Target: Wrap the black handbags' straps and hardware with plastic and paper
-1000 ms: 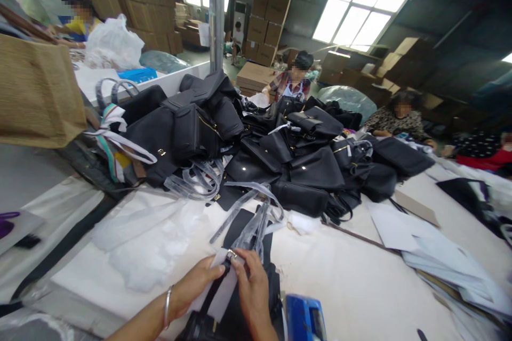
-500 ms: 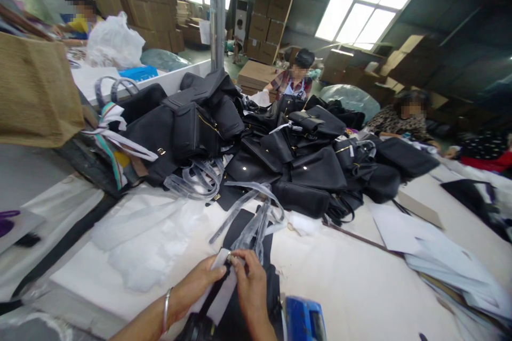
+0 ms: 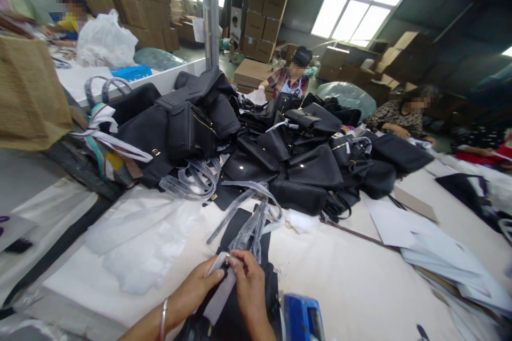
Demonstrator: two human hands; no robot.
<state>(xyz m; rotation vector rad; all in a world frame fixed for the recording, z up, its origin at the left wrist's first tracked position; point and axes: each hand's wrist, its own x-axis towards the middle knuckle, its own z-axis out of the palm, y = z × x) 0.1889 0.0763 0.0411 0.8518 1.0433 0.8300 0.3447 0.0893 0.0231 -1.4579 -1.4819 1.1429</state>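
My left hand point(image 3: 196, 283), with a silver bangle at the wrist, pinches a black strap wrapped in a whitish strip point(image 3: 219, 301). Against its upper end my right hand point(image 3: 251, 283) has thumb and fingers closed round a small shiny metal piece point(image 3: 227, 259), perhaps a buckle; the fingers partly hide it. Both hands are above a black bag point(image 3: 234, 317) lying on the white table. Clear-wrapped straps point(image 3: 248, 232) stretch away from the bag beyond my fingers. Close to the right of it stands a blue object point(image 3: 296, 315) with a dark slot.
A heap of black bags point(image 3: 250, 162) covers the far side of the white table point(image 3: 340, 272). Thin white sheeting point(image 3: 140, 245) lies at left, and paper sheets point(image 3: 444, 256) at right. A burlap bag point(image 3: 32, 93) stands at the left edge. Several people sit beyond the heap.
My hands stay at the strap's end, fingers barely shifted. The whitish strip now covers more of the dark strap below my left hand. The whole view has shifted slightly.
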